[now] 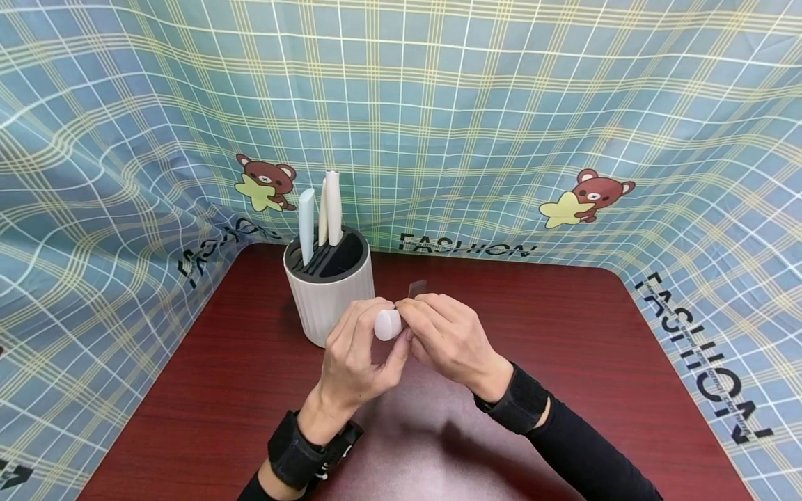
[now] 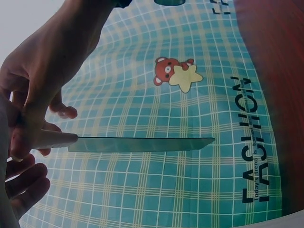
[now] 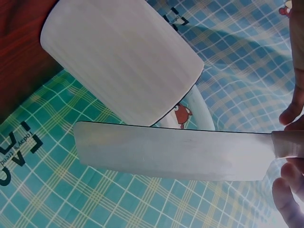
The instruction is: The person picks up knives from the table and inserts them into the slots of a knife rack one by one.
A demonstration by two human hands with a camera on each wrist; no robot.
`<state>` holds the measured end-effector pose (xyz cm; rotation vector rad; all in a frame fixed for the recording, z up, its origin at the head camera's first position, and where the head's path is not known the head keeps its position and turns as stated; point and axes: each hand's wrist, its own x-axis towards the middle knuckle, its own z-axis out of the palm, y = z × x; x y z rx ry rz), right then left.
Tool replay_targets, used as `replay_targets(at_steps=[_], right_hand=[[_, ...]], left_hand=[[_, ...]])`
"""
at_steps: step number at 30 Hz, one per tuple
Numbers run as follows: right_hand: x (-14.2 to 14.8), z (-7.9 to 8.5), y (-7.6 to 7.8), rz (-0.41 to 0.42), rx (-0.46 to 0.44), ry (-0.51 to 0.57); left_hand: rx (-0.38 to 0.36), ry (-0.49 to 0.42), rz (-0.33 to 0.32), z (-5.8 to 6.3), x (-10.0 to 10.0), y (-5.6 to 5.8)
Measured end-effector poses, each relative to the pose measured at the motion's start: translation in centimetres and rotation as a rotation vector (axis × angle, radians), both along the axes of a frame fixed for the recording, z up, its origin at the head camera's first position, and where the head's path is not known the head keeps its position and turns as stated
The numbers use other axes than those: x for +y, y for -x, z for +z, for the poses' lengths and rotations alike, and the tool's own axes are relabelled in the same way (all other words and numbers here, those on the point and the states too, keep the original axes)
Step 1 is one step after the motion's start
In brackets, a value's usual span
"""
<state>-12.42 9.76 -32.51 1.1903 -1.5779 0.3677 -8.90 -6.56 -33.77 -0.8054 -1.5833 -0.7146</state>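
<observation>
A kitchen knife with a white handle [image 1: 388, 325] is up in front of me, its handle end facing the head camera. Its broad, flat blade [image 3: 175, 151] shows at full length in the right wrist view and edge-slanted in the left wrist view. My left hand [image 1: 358, 351] curls fingers and thumb around the left side of the handle. From the right, my right hand [image 1: 446, 335] pinches the same handle, close to the left fingertips. Just behind and left of the hands stands a white ribbed knife block [image 1: 326, 309] with a black slotted top.
Several pale-handled knives [image 1: 307, 226] stand upright in the block's left slots. Under the hands is a dark red wooden table [image 1: 564, 334]. A checked cloth [image 1: 464, 139] with printed bears surrounds the table at the back and sides.
</observation>
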Motion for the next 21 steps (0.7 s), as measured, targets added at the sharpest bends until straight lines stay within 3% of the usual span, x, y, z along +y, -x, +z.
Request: replay_targets(at_steps=[21], right_hand=[[0.06,-0.28,0.00,0.021,0.022,0.033]], left_hand=[[-0.001,-0.018,-0.004,-0.09,0.63,-0.44]])
